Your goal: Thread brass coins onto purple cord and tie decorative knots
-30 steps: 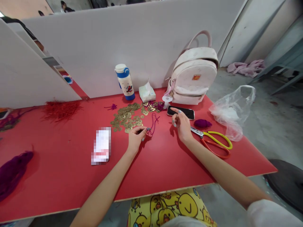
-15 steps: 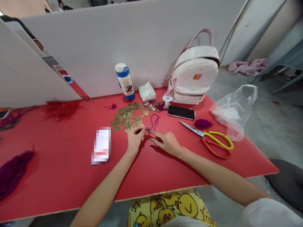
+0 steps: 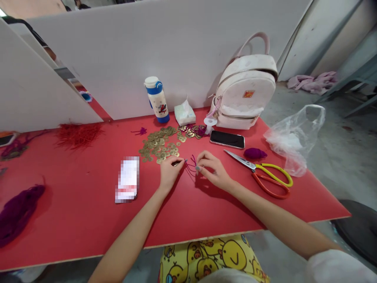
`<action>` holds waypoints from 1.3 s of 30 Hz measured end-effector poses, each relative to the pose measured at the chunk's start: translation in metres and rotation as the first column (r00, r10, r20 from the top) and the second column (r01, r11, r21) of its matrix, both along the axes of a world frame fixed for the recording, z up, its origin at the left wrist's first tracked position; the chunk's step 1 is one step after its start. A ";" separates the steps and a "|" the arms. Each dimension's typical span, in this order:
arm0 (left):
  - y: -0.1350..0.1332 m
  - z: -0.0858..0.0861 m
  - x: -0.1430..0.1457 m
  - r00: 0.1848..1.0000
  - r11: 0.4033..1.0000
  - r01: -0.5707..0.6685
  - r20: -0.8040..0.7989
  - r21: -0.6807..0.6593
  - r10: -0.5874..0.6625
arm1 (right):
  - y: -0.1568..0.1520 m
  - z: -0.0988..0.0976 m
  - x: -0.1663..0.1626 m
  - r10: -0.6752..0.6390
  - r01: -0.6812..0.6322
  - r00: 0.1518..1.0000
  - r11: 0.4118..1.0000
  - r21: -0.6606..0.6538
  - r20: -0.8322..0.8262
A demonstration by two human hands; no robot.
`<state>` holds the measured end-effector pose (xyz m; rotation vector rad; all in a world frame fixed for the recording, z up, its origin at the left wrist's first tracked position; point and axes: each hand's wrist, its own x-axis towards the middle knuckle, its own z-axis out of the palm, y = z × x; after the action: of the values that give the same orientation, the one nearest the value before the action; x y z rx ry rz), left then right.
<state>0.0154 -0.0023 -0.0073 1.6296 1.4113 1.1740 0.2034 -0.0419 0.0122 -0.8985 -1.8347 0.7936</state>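
Between my hands a thin purple cord (image 3: 190, 166) runs across the red tabletop's middle. My left hand (image 3: 171, 171) pinches one part of it between thumb and forefinger; whether a coin is also in that pinch is hidden. My right hand (image 3: 212, 169) grips the cord's loose end with thumb and fingertips, and a short tail sticks up beside them. Just beyond my left hand lies a spread of brass-coloured coins with holes (image 3: 159, 143). More purple cords (image 3: 200, 129) lie on coins behind it.
To the right are large scissors (image 3: 253, 167), a purple yarn bundle (image 3: 255, 153), a phone (image 3: 227, 139) and a clear plastic bag (image 3: 294, 137). A bottle (image 3: 157, 100), tissue pack (image 3: 185, 113), white spool (image 3: 210, 125) and backpack (image 3: 246, 92) stand at the back. Red strands (image 3: 78, 135) lie left.
My right hand has moved right and slightly up, away from my left hand, drawing the cord's end along. My left hand keeps its pinch in nearly the same place.
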 end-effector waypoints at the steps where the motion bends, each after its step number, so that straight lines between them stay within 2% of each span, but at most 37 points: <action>1: 0.000 0.000 0.000 1.000 1.000 0.016 -0.020 -0.005 -0.016 | 0.001 0.001 0.001 -0.027 0.027 0.999 1.000 0.002 -0.039; 5: -0.003 -0.002 0.004 0.991 0.992 0.121 -0.060 -0.039 -0.123 | 0.006 0.002 0.002 -0.114 0.098 0.976 0.991 -0.093 -0.187; 9: -0.005 -0.001 0.006 0.973 0.975 0.223 -0.064 -0.008 -0.224 | 0.011 0.000 0.002 -0.238 0.171 0.924 0.957 -0.235 -0.298; 12: -0.005 0.001 0.006 0.971 0.972 0.236 -0.050 0.000 -0.235 | 0.014 -0.003 0.004 -0.293 0.200 0.892 0.939 -0.282 -0.345; 17: -0.004 0.002 0.007 0.971 0.970 0.238 -0.021 -0.039 -0.239 | 0.014 -0.003 0.004 -0.288 0.189 0.888 0.940 -0.285 -0.359; 26: -0.005 0.006 0.007 0.973 0.970 0.231 0.040 -0.069 -0.229 | 0.009 -0.001 0.004 -0.238 0.149 0.908 0.952 -0.267 -0.344; 29: -0.006 0.007 0.007 0.974 0.974 0.221 0.060 -0.056 -0.217 | 0.010 -0.007 0.005 -0.283 0.193 0.908 0.937 -0.290 -0.311; 31: -0.006 0.007 0.007 0.972 0.973 0.229 0.066 -0.034 -0.227 | 0.013 -0.011 0.005 -0.299 0.229 0.927 0.930 -0.287 -0.228; 35: -0.006 0.006 0.007 0.968 0.971 0.241 0.074 -0.002 -0.240 | 0.017 -0.014 0.004 -0.227 0.219 0.973 0.961 -0.169 -0.028; 39: -0.006 0.006 0.007 0.965 0.970 0.243 0.093 0.014 -0.243 | 0.018 -0.015 0.003 -0.198 0.199 0.980 0.976 -0.089 0.013</action>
<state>0.0228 -0.0087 -0.0015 1.6724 1.1148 1.0941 0.2066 -0.0239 -0.0030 -1.1226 -1.6919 0.7530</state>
